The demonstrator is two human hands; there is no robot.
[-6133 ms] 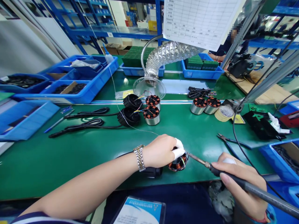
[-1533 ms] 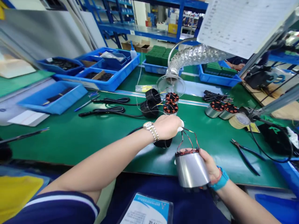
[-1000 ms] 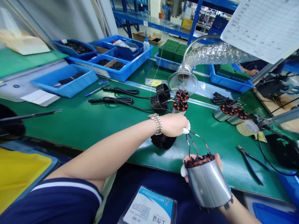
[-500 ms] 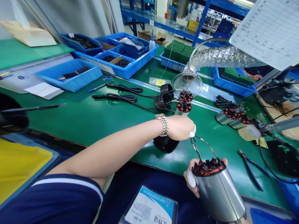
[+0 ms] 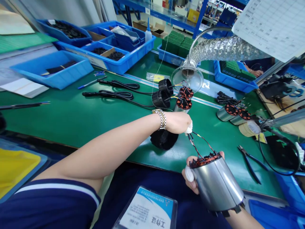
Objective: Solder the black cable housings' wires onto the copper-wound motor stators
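Note:
My right hand (image 5: 193, 186) is wrapped around a silver motor stator (image 5: 218, 184), with a white cot on one finger. The stator is tilted, its copper-wound end facing up and away, black teeth showing at its lower rim. Thin lead wires (image 5: 203, 139) rise from the windings to my left hand (image 5: 179, 122). That hand is closed in a pinch on their ends, a white cot on its finger; the tips are hidden. Beneath my left wrist, which wears a watch (image 5: 162, 119), a black round cap (image 5: 164, 140) lies on the green bench.
Black end caps (image 5: 160, 98) with coiled cables and wired stators (image 5: 183, 103) stand beyond my left hand, beside a fume extractor hood (image 5: 187, 79). To the right are cutting pliers (image 5: 251, 162) and more stators (image 5: 227, 113). Blue parts bins (image 5: 128, 63) line the back left.
The stator has tipped further over, so its toothed lower rim and more of my right forearm show. My left hand keeps its pinch on the wires. The whole view has shifted slightly.

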